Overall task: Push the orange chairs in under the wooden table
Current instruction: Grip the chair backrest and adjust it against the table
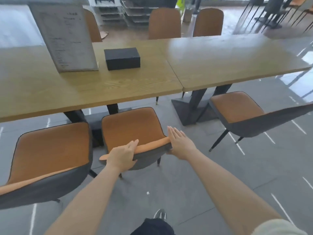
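Observation:
Three orange chairs with grey backs stand on my side of the long wooden table (pixel 128 85). The middle chair (pixel 130 126) has its seat front just at the table's edge. My left hand (pixel 122 156) lies over the top of its backrest, fingers wrapped on the rim. My right hand (pixel 180 143) is flat with fingers straight, pressed against the right end of the same backrest. The left chair (pixel 50 150) stands pulled out from the table. The right chair (pixel 237 107) has its seat front partly under the table edge.
A black box (pixel 122 58) and a standing menu card (pixel 66 38) sit on the table. Black table bases (pixel 189 107) stand on the grey tiled floor. More orange chairs (pixel 165 23) line the far side. My shoe (pixel 160 214) shows below.

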`<state>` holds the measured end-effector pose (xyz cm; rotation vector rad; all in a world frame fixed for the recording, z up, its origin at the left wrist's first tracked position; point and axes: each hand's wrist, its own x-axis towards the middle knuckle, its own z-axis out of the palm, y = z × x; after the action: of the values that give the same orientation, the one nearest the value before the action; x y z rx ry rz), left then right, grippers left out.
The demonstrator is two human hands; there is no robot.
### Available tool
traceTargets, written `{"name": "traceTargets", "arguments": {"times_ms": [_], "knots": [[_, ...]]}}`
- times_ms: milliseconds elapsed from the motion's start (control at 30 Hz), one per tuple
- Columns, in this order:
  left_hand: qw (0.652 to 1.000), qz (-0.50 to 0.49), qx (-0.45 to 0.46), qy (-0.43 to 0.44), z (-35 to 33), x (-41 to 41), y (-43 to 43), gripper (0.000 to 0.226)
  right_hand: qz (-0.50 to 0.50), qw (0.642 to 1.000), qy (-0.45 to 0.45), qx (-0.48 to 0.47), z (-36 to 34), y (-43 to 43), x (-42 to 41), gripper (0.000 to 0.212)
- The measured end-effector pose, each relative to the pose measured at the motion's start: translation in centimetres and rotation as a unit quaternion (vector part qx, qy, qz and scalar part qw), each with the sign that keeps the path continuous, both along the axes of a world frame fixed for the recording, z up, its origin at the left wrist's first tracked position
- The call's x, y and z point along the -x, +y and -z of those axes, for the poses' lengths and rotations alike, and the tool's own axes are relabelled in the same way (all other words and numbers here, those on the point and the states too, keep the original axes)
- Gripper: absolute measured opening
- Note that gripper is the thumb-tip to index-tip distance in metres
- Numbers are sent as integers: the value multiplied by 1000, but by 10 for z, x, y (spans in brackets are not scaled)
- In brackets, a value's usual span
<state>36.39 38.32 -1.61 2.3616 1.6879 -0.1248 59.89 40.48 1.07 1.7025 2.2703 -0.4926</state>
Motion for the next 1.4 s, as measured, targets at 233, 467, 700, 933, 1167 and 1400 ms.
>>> {"name": "traceTargets", "arguments": {"times_ms": [233,467,700,933,1167,1400], "knots": [[997,-73,24,30,-12,-16,-7,47,-148,987,-20,-57,2,24,-8,29],[993,-103,37,54,-14,-54,-18,44,-247,963,-42,-101,8,24,-44,19],[992,-92,58,63,-8,-146,-14,47,-264,960,-60,-69,-1,41,-133,13],[995,-55,45,75,-7,-213,12,44,-230,968,-78,-61,1,54,-203,17],[996,-16,38,73,-8,-256,41,40,-182,979,-73,-52,2,65,-250,15],[998,11,24,57,-9,-286,66,30,-132,988,-71,-40,1,78,-281,19]]}}
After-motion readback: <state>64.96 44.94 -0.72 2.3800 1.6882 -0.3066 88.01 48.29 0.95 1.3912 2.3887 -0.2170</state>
